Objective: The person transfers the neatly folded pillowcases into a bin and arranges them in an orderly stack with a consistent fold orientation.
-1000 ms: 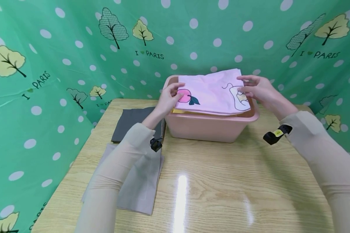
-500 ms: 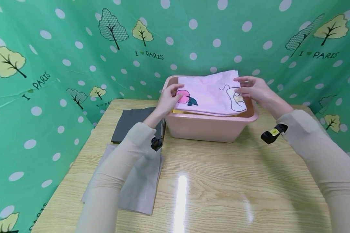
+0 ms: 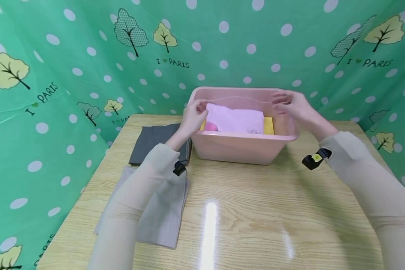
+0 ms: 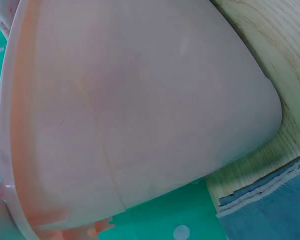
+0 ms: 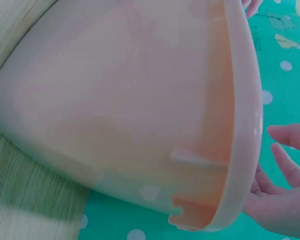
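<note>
While in tub (image 3: pixel 234 150), pink cloth (image 3: pixel 234 118) part-hidden

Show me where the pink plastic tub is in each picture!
Head: the pink plastic tub sits upper middle, slightly right.
Left wrist: the tub fills most of the picture.
Right wrist: the tub fills the left and middle.
Shared landmark: the green cloth with white polka dots.

Green tree-print cloth (image 3: pixel 209 45) behind wood-grain table (image 3: pixel 253 210); glare streak (image 3: pixel 209 232).

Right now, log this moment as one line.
pink cloth: inside pink bin; left hand: at cloth's left edge; right hand: holds nothing, at bin's right end
</note>
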Action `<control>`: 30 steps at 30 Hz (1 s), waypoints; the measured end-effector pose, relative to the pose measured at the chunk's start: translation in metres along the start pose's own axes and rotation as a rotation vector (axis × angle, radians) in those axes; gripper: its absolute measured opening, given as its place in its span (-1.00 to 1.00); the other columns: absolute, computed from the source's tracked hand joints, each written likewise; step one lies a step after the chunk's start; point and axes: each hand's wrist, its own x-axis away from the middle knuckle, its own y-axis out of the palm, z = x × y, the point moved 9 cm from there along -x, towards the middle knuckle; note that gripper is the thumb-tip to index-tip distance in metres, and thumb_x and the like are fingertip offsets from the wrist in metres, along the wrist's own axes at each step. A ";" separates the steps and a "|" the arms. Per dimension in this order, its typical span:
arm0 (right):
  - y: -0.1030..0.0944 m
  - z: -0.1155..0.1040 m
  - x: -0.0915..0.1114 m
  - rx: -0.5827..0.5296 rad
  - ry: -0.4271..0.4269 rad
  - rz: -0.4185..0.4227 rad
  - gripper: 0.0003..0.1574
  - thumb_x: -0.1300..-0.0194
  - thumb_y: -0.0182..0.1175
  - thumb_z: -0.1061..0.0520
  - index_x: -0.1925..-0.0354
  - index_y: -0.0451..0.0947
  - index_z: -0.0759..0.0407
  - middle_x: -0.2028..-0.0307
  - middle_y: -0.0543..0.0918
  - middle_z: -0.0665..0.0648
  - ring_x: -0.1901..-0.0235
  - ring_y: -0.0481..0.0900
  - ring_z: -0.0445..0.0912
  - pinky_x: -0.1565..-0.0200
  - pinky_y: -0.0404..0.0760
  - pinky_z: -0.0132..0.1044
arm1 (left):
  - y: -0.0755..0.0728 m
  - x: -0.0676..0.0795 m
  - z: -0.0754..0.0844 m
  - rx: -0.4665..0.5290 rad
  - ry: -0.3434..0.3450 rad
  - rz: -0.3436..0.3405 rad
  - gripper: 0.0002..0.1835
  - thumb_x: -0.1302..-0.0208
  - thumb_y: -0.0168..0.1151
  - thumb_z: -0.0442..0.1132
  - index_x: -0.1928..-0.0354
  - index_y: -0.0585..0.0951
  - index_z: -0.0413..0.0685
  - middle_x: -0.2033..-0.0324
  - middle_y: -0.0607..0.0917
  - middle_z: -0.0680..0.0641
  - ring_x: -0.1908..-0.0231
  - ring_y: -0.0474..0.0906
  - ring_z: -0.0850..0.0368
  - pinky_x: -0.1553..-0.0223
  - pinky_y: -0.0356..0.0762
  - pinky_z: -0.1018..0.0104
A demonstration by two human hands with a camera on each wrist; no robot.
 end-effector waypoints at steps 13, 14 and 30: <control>0.011 -0.015 0.028 -0.078 -0.119 0.016 -0.52 -0.22 0.10 0.14 -0.08 0.35 0.31 0.15 0.54 0.05 0.28 0.52 -0.30 0.26 0.52 -0.49 | -0.015 0.026 0.020 0.059 0.147 0.009 -0.70 -0.14 0.05 -0.42 0.05 0.52 -0.28 0.21 0.55 -0.20 0.24 0.49 0.00 0.16 0.47 0.27; 0.013 -0.017 0.030 -0.084 -0.125 0.014 -0.54 -0.22 0.10 0.15 -0.07 0.35 0.31 0.16 0.55 0.03 0.27 0.53 -0.30 0.26 0.52 -0.49 | -0.015 0.029 0.021 0.059 0.149 -0.001 -0.70 -0.15 0.05 -0.42 0.05 0.51 -0.27 0.21 0.55 -0.20 0.23 0.49 0.01 0.15 0.46 0.28; 0.035 -0.034 0.061 -0.046 -0.240 -0.034 -0.61 -0.20 0.11 0.21 -0.02 0.41 0.25 0.17 0.56 0.00 0.24 0.52 -0.29 0.23 0.49 -0.52 | -0.027 0.067 0.034 0.099 0.215 -0.055 -0.72 -0.18 0.08 -0.39 0.04 0.52 -0.23 0.09 0.52 -0.17 0.21 0.48 0.04 0.17 0.49 0.27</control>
